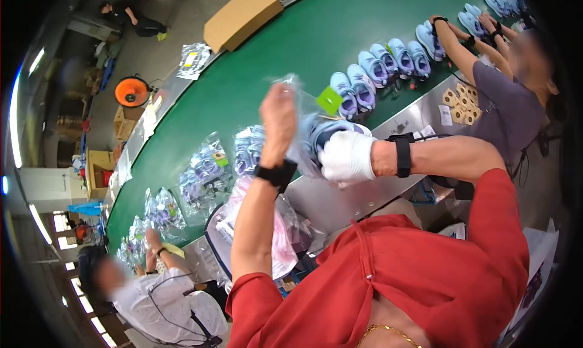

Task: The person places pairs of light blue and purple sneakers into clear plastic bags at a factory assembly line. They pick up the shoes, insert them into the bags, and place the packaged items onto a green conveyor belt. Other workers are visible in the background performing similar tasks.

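Note:
My bare left hand (279, 116) is raised, its fingers closed on the edge of a clear plastic bag (293, 84). In a white knitted glove, my right hand (348, 158) grips a pair of light blue and lilac shoes (325, 133) partly inside the bag. The glove and the bag hide much of the pair. A bright green tag (329, 100) stands out beside these shoes. To the right, unbagged pairs of the same shoes (363, 87) stand in a line on the green belt (267, 63). Leftward lie bagged pairs (248, 149).
A person in a grey-purple shirt (507, 105) handles shoes at the right. Another in white (155, 299) works at the lower left. Near my left forearm sits a holder of plastic bags (282, 245). Round brown stickers (463, 104) lie on the metal edge; a cardboard box (243, 17) stands opposite.

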{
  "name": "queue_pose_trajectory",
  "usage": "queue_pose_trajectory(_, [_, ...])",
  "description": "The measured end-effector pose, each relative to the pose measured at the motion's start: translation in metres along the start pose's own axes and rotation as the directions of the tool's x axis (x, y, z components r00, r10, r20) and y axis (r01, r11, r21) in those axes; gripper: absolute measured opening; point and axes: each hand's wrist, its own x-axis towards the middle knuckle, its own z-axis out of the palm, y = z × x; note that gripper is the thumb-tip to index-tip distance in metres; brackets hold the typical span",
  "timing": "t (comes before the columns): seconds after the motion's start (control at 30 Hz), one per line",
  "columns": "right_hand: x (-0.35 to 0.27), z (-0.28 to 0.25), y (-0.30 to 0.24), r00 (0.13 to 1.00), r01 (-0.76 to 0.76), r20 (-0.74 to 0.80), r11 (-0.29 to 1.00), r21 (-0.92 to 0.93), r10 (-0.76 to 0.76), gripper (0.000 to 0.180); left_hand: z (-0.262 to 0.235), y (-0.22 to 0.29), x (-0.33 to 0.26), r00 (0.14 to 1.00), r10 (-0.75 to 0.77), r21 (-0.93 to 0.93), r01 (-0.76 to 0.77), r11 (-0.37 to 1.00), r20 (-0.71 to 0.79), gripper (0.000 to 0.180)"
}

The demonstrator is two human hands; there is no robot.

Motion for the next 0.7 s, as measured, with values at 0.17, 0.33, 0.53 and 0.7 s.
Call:
queue_pose_trajectory(0.17, [0.027, 0.011, -0.008, 0.903, 0.258, 0.295, 0.944, 0.208, -0.312, 0.032, 0.038, 0.043, -0.024, 0.677, 0.297, -0.023, -0.382, 0.924, 0.674, 0.018])
queue_pose_trajectory(0.33, [0.006, 0.092, 0.023, 0.91, -0.358, -0.115, 0.893, 0.271, 0.399, 0.028, -0.011, 0.02, -0.065, 0.861, 0.006, 0.272, -0.167, 0.948, 0.509, 0.007])
queue_pose_trajectory(0.53, [0.052, 0.095, 0.005, 0.841, -0.393, -0.176, 0.801, 0.451, 0.512, 0.024, 0.053, 0.007, -0.107, 0.91, 0.196, 0.042, -0.226, 0.973, 0.365, 0.008])
queue_pose_trajectory(0.7, [0.094, 0.085, -0.005, 0.911, -0.378, -0.126, 0.917, 0.126, 0.393, 0.025, -0.048, 0.002, -0.057, 0.997, -0.077, 0.054, 0.075, 0.996, 0.028, 0.005])
